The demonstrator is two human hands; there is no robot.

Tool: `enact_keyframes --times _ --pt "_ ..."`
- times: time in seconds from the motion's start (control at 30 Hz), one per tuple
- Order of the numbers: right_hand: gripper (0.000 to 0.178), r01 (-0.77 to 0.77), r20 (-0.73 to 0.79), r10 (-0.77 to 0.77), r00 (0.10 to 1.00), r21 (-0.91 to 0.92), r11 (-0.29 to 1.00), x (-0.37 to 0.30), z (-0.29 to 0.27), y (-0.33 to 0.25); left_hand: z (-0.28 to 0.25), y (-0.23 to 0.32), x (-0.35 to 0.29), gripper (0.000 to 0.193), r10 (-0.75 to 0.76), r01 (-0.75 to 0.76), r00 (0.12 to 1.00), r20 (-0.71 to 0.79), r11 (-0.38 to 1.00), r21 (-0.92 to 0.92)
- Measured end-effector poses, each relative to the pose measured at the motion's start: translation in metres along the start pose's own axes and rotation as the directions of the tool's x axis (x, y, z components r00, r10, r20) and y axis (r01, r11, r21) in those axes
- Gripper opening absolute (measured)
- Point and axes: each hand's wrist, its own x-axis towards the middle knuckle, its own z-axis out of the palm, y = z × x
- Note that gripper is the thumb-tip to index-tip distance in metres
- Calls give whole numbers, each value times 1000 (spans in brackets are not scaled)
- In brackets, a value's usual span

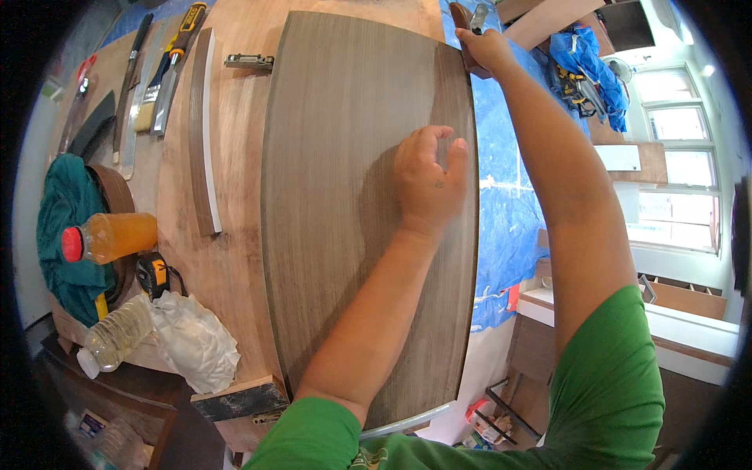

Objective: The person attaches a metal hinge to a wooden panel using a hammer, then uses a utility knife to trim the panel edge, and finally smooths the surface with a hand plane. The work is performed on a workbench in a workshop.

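A large wood-grain panel (337, 180) lies flat on the workbench, its long edges running away from me. My right arm stretches to the panel's far right corner, where my right hand (491, 52) grips a small brown wooden hand plane (460, 15) with a metal part on top. The tool rests at the panel's right edge; its underside is hidden. Over the right half of the panel is my left hand (431, 172), fingers loosely bent and thumb apart, holding nothing. Whether it touches the surface I cannot tell. A metal hinge (249, 61) sits at the panel's far left edge.
Left of the panel lie a long edging strip (204, 133), a chisel (166, 94), a brush (146, 116), an orange-liquid bottle (117, 237), a tape measure (157, 274), a clear bottle (117, 333) and a crumpled white bag (192, 341). Blue sheeting (501, 211) borders the right side.
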Motion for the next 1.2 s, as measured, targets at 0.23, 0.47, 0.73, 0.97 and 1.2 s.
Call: enact_keyframes --times 0.23,0.47,0.73,0.97,1.2 --pt "76 17 105 -13 994 -38 999 5 8 24 11 -2 -7 19 46 -46 999 2 998 43" --pt "52 -79 56 75 996 78 994 -10 20 23 10 -8 -7 19 65 -64 998 -4 997 47" --pt "47 -129 131 109 985 149 980 -42 -4 -1 12 -13 -5 20 9 -10 1000 -19 1000 -9" --pt "54 -56 85 53 995 36 998 -85 -9 4 10 -13 -4 22 6 -6 1000 -13 999 -49" --pt "61 -114 72 113 991 12 993 -154 -18 7 7 -16 -2 29 -27 26 1000 -17 999 -30"
